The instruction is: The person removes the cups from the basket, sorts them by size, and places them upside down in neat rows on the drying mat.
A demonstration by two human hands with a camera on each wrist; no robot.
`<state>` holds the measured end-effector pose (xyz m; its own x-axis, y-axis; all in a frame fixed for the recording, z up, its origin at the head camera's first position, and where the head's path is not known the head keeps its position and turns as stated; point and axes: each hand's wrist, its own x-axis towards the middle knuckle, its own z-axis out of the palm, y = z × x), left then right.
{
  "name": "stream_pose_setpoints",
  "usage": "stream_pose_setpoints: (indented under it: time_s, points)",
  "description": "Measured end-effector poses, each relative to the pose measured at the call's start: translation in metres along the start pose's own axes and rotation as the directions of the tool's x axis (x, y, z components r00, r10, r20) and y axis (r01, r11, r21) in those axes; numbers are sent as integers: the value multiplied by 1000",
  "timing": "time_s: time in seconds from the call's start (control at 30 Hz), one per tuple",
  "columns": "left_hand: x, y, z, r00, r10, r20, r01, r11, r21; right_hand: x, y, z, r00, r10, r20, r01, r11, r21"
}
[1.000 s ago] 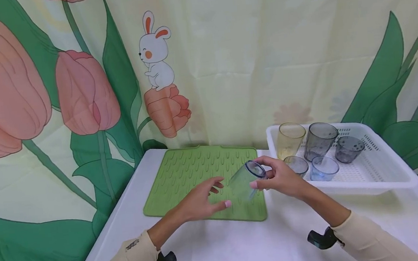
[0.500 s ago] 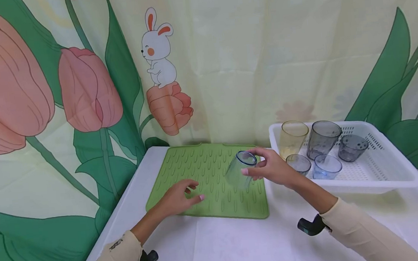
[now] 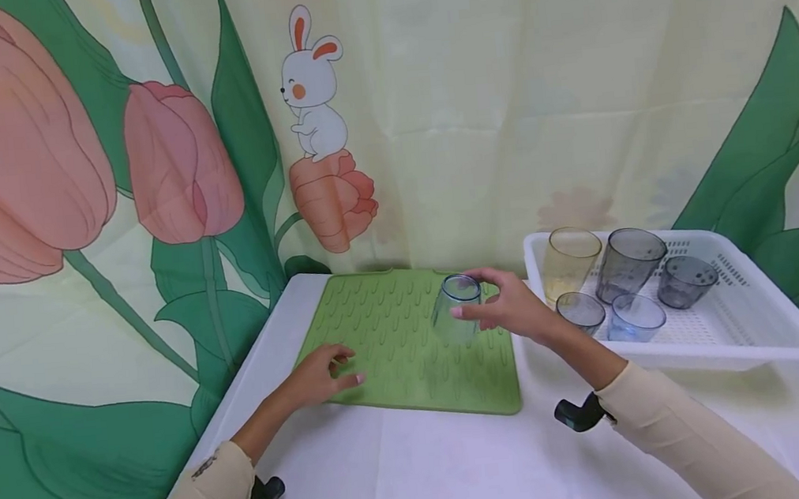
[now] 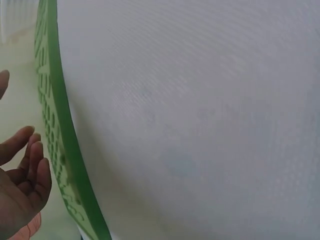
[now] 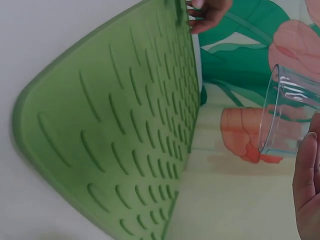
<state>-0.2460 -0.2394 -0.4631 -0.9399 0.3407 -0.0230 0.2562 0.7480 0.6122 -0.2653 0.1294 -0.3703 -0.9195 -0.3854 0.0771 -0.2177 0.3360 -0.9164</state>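
Note:
A clear, blue-tinted drinking glass (image 3: 457, 320) is gripped near its upper end by my right hand (image 3: 515, 307), between thumb and fingers. It appears upside down, over the right part of the green ridged mat (image 3: 384, 322). In the right wrist view the open rim of the glass (image 5: 270, 112) faces the mat and stays apart from it. My left hand (image 3: 321, 375) hovers at the mat's front left edge with loosely bent fingers and nothing in them. The left wrist view shows that hand (image 4: 22, 192) beside the mat's edge.
Right of the mat stands a white plastic basket (image 3: 748, 322). It holds a tall amber glass (image 3: 572, 262), a tall grey glass (image 3: 629, 265), a short grey glass (image 3: 688, 281), a small greyish glass (image 3: 582, 314) and a light blue glass (image 3: 635, 320). A printed curtain (image 3: 448, 158) hangs behind.
My right hand has carried the glass left and toward the back, and turned it from tilted to nearly vertical. My left hand has drawn away to the left.

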Motion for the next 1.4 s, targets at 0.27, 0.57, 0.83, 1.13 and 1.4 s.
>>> stream_pose_setpoints:
  time_s: [0.27,0.57,0.83,1.13,1.4]
  points:
    - [2,-12,-1,998,-55,30,54,998,24,30,-6,12,1000,4,-16,-3,1000,27]
    - [1,-20,1,997,-77,30,76,996,49,65,-15,36,1000,3,12,-3,1000,25]
    - [0,-19,0,996,-87,24,86,995,43,97,-14,54,999,-12,47,10,1000,27]
    - [-2,-19,4,995,-92,30,91,996,19,125,-2,72,997,25,77,-29,999,46]
    - [-4,-18,3,996,-77,42,77,997,2,150,8,86,997,48,65,-51,998,45]
